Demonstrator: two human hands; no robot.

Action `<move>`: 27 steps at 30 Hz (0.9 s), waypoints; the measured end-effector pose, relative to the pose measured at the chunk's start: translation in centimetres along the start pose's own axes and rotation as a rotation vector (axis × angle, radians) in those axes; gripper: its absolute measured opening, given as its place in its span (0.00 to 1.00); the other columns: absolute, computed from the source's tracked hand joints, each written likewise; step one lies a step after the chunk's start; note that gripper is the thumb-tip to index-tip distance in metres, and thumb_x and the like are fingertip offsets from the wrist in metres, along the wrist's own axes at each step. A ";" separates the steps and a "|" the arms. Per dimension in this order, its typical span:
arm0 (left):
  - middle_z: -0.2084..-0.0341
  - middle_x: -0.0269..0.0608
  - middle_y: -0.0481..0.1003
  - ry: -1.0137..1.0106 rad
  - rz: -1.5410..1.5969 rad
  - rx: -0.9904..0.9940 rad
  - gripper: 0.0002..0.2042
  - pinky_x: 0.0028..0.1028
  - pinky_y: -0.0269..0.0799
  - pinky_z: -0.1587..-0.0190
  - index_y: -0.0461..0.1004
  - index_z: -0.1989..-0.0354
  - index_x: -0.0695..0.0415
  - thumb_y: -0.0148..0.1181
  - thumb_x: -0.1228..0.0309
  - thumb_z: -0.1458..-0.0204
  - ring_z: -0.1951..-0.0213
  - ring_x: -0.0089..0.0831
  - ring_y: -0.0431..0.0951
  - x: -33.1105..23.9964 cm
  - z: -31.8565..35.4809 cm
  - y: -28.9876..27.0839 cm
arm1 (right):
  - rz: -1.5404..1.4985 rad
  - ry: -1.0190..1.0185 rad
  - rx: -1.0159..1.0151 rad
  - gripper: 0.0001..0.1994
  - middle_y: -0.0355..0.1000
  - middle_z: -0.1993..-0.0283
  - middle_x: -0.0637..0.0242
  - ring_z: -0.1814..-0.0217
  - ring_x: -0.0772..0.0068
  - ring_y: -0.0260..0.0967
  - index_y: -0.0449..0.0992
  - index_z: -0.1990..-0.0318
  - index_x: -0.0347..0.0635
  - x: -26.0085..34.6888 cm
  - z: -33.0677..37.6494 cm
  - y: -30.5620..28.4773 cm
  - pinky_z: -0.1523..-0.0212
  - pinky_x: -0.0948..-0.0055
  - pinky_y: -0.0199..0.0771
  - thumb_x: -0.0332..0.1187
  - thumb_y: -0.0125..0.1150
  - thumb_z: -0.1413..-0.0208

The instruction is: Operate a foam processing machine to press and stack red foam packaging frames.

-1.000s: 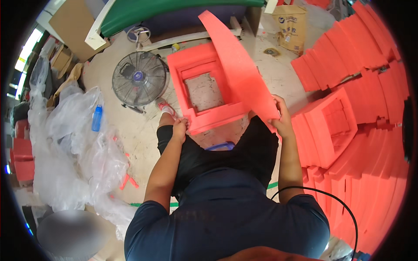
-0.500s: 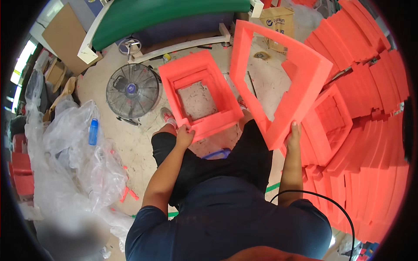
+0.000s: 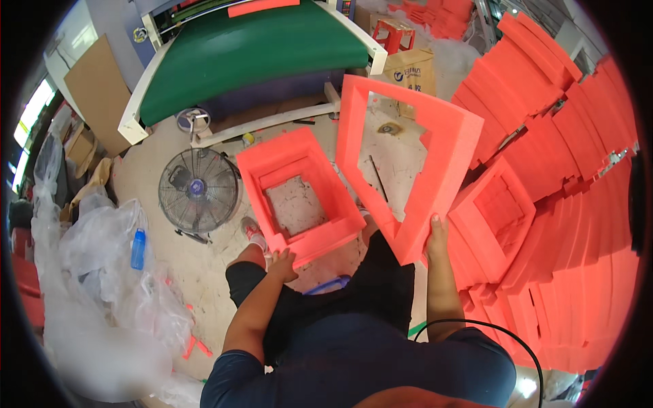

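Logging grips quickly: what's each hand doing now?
Left hand: gripping the stacked orange foam frames.
Right hand: holding the raised orange foam frame.

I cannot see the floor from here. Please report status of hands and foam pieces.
Right hand grips lifted foam frame by its lower corner. Left hand on foam box edge. Fan stands left, apart.

Orange foam frame (image 3: pixel 408 170); green table (image 3: pixel 258 54); blue bottle (image 3: pixel 138 249).

floor (image 3: pixel 204 272): concrete | fan (image 3: pixel 199 191) | plastic sheeting (image 3: pixel 102 272) | blue bottle (image 3: pixel 138 249) | cardboard box (image 3: pixel 411 71)
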State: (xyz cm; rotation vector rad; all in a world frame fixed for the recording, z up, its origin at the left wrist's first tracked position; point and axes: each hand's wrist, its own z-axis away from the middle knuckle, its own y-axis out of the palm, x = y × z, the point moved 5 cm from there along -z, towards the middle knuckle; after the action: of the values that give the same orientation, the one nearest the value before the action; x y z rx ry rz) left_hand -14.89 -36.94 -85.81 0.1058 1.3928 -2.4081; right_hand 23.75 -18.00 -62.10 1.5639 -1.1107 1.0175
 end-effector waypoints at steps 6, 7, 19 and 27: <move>0.39 0.46 0.70 0.057 0.051 0.078 0.40 0.51 0.60 0.35 0.66 0.34 0.48 0.72 0.48 0.58 0.34 0.54 0.59 -1.4 -2.7 -3.3 | -0.226 0.091 -0.112 0.36 0.66 0.36 0.59 0.35 0.64 0.63 0.62 0.35 0.32 -1.9 0.2 -0.2 0.33 0.62 0.61 0.52 0.63 0.40; 0.41 0.47 0.72 0.113 0.033 0.038 0.36 0.47 0.64 0.36 0.71 0.39 0.52 0.70 0.49 0.58 0.36 0.50 0.62 -2.2 -2.6 -4.8 | -0.227 0.100 -0.124 0.36 0.66 0.35 0.58 0.34 0.64 0.63 0.62 0.34 0.32 -1.8 0.3 0.3 0.33 0.62 0.61 0.51 0.62 0.39; 0.38 0.49 0.71 -0.423 -0.041 0.057 0.30 0.44 0.64 0.34 0.74 0.40 0.56 0.57 0.48 0.47 0.36 0.48 0.69 10.6 -3.3 -9.3 | -0.132 -0.070 -0.172 0.39 0.67 0.37 0.58 0.35 0.63 0.63 0.59 0.33 0.32 -1.3 2.1 -0.8 0.32 0.62 0.59 0.49 0.68 0.44; 0.46 0.58 0.76 -0.447 0.499 0.174 0.38 0.38 0.67 0.39 0.77 0.47 0.66 0.59 0.40 0.51 0.43 0.46 0.75 21.8 -3.6 -0.3 | -0.032 -0.213 -0.213 0.40 0.69 0.45 0.62 0.42 0.66 0.67 0.64 0.40 0.34 2.4 0.7 0.5 0.39 0.64 0.67 0.42 0.80 0.55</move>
State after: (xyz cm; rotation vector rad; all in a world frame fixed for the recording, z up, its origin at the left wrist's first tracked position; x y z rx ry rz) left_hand -35.74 -39.51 -92.58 -0.0383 0.8351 -1.9702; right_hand 23.96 -19.17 -59.91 1.5358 -1.2907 0.6973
